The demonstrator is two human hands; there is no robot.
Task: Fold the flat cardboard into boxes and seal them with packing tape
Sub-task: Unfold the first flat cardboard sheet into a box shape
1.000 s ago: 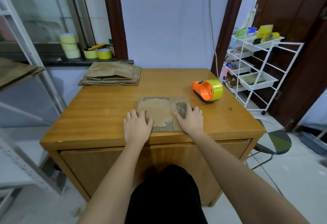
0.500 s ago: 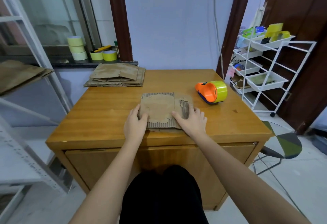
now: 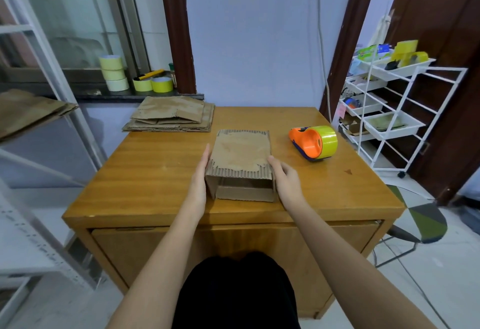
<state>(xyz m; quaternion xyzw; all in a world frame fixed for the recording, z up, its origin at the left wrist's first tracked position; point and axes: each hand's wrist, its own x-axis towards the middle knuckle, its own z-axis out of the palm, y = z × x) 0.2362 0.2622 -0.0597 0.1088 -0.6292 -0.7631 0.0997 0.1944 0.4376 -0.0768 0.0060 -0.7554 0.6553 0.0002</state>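
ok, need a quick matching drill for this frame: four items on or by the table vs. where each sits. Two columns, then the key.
Items:
1. box
2. tape dispenser
3. flat cardboard stack
4. tape rolls

Places:
A. window ledge
B. table's far left corner
C. between the left hand and right hand
D. table, right of the box

Pairs: 1-C, 2-D, 3-B, 4-A

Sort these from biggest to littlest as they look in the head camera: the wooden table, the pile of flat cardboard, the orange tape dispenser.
1. wooden table
2. pile of flat cardboard, though farther away, so really bigger than it looks
3. orange tape dispenser
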